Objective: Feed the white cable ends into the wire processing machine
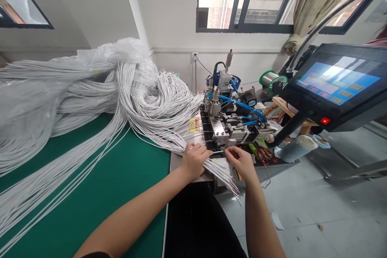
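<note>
My left hand (pixel 194 162) is closed over a bundle of white cables (pixel 221 172), whose stripped-looking ends hang past the bench edge. One single white cable (pixel 218 152) runs from its fingertips across to my right hand (pixel 242 163). The thumb and index finger of that hand pinch the cable near its end. Just beyond both hands stands a wire-processing machine (pixel 215 109) with metal cylinders and blue air tubes. The cable lies along its front edge; the exact tip is hidden by my right fingers.
Large coils of white cable (pixel 163 105), partly under clear plastic (pixel 130 48), cover the back of the green table (pixel 99 193). A touchscreen panel (pixel 338 82) overhangs at right. Behind the machine sits a wire spool (pixel 272 80). Red-handled pliers (pixel 266 155) lie right of my right hand.
</note>
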The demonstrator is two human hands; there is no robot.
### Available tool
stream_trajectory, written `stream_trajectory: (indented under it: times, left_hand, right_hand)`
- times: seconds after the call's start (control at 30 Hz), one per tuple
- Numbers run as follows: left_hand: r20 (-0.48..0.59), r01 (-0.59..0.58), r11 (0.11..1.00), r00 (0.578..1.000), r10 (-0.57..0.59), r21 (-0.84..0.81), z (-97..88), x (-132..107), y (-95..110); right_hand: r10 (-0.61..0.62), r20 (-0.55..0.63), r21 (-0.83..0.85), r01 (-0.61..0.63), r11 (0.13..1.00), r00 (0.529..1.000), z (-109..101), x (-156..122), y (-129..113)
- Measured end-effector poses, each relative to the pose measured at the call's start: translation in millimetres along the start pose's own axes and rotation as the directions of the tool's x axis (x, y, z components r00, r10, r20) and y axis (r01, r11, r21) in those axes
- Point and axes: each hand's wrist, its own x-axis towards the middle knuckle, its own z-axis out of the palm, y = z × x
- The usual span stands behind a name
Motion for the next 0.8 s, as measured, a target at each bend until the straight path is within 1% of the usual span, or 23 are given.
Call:
stream_trajectory:
  times: [0.17,0.3,0.4,0.53,0.63,0.7,0.8]
  left_hand:
    - [0.051,0.015,1.0,0.999,-0.016,0.006,0.1,-0.1,-0.2]
    - [0.086,0.022,1.0,0.996,-0.022,0.011,1.6,0.3,-1.0]
    - [0.097,0.044,0.999,0.994,-0.045,0.014,3.8,0.3,-1.4]
    - [0.061,0.057,0.998,0.996,-0.057,0.003,5.8,-0.6,-0.5]
    - [0.017,0.046,0.999,0.999,-0.046,0.009,6.3,-2.6,0.2]
    - [-0.015,0.039,0.999,0.999,-0.039,0.021,6.3,-4.8,0.2]
    - [-0.022,0.046,0.998,0.999,-0.046,0.032,5.4,-8.2,-0.7]
  right_hand:
    - [0.006,0.007,0.088,-0.007,0.996,1.0,6.9,6.4,10.9]
    - [0.012,0.103,0.225,-0.035,0.974,0.995,10.4,11.6,17.3]
    - [0.055,0.156,0.363,-0.109,0.926,0.986,14.0,15.1,20.3]
    - [0.171,0.163,0.48,-0.23,0.847,0.972,20.5,16.4,21.8]
    - [0.229,0.16,0.523,-0.28,0.805,0.96,24.2,13.5,21.3]
    - [0.235,0.14,0.534,-0.273,0.8,0.962,24.3,9.8,20.6]
    - [0.217,0.087,0.477,-0.232,0.848,0.972,19.1,2.5,18.4]
